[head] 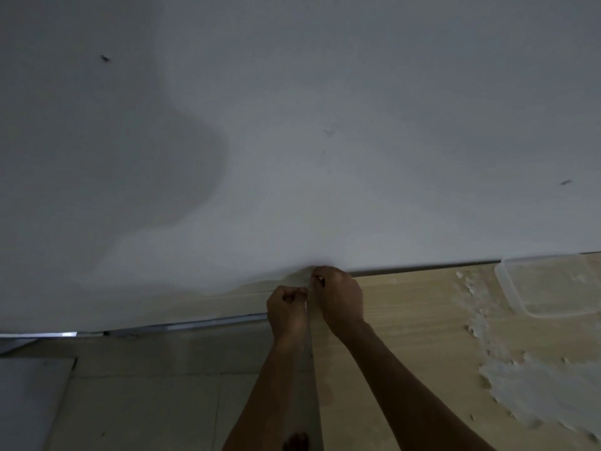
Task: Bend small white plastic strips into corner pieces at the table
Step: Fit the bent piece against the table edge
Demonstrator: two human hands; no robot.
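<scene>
Nearest the camera, two bare forearms reach forward along the table's left edge, with tiled floor (146,402) below on the left and the wood-grain table (406,320) on the right. The tabletop finish is peeled away in pale patches (520,379) on the right side. Further out the left hand (286,307) and right hand (338,294) meet knuckle to knuckle just over the table's far left corner, fingers curled in tight. Both pinch a small white strip (308,282) between fingertips; only a pale sliver shows between the hands, too small to tell how far it is bent. The hands likely sit close together so each grips one end and the fold lands in the middle, and the strip is held up off the table, probably for free wrist rotation. Judged step: mid-bend on one piece. Past the hands, a clear plastic container (549,288) rests at the table's far right against the wall, probably there to take pieces; its contents are unclear. Farthest is the plain white wall (325,92) with a soft shadow (182,164).
</scene>
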